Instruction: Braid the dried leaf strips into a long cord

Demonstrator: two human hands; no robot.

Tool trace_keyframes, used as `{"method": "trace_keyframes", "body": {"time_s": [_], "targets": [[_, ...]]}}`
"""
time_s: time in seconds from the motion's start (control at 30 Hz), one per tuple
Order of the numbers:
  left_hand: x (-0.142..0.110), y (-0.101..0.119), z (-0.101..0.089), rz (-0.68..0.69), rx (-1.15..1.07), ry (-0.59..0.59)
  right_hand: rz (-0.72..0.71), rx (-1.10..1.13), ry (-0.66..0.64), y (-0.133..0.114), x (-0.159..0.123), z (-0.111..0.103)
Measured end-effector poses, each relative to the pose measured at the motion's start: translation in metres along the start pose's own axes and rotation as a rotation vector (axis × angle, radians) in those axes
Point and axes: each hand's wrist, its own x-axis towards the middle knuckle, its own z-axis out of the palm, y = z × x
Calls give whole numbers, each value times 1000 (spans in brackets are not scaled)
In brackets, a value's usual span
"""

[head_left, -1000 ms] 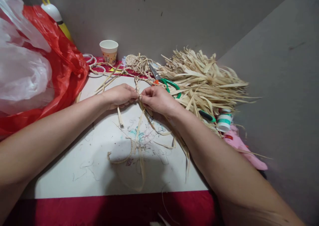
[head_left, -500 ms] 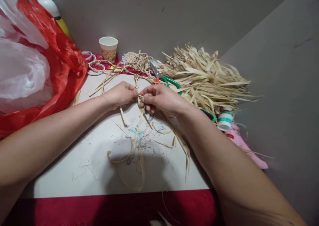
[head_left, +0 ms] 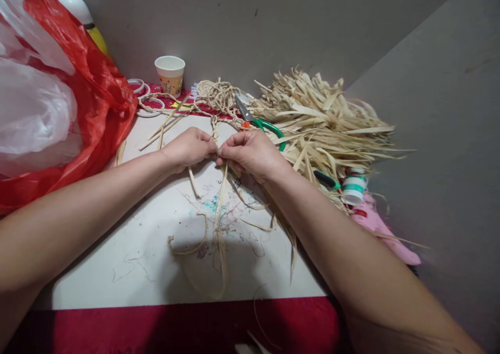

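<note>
Our grip is narrow: left hand point(head_left: 193, 148) and right hand point(head_left: 250, 153), fingertips nearly meeting, pinch the straw cord point(head_left: 214, 128). Beneath lies the worktop point(head_left: 89, 276); beyond and right of the grip, the straw bundle point(head_left: 320, 109), with scissors point(head_left: 245, 110) nearer; a loose strip point(head_left: 222, 187) trails towards us. We'd judge it best to pinch close, pull evenly and avoid tangles.

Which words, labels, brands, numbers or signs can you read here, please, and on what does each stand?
No text is legible.
Patterned cup: any lettering is too small to read.
White-and-teal container: any lettering is too small and blurred.
Red patch on the pink item: too small to tell whether it bears text.
</note>
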Motion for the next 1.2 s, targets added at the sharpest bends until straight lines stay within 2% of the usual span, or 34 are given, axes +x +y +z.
{"method": "trace_keyframes", "body": {"time_s": [0.17, 0.37, 0.47, 0.53, 0.67, 0.7, 0.8, 0.87, 0.93, 1.07, 1.2], "targets": [[1, 0, -3, -24, -106, -48, -68, -161, 63, 1, -3, 6], [0, 2, -5, -61, -181, -44, -336, -405, 176, 14, -1, 10], [-1, 3, -5, -80, -200, -39, -388, -431, 159, 12, -5, 11], [-2, 4, -6, -85, -197, -34, -389, -415, 93, 5, -10, 9], [-2, 4, -7, -85, -231, -52, -230, -367, -102, -16, -21, -2], [-2, 4, -7, -82, -249, -64, -192, -334, -91, -20, -22, -6], [-1, 4, -9, -72, -300, -93, -155, -172, 92, -23, -18, -15], [0, 4, -10, -71, -317, -102, -127, -57, 153, -19, -12, -17], [1, 4, -10, -65, -324, -110, -52, 24, 69, -13, -5, -16], [3, 2, -11, -13, -320, -138, 85, 122, -228, -3, 4, -12], [3, 0, -12, 24, -265, -142, 214, 216, -390, 2, 8, -10]]}}
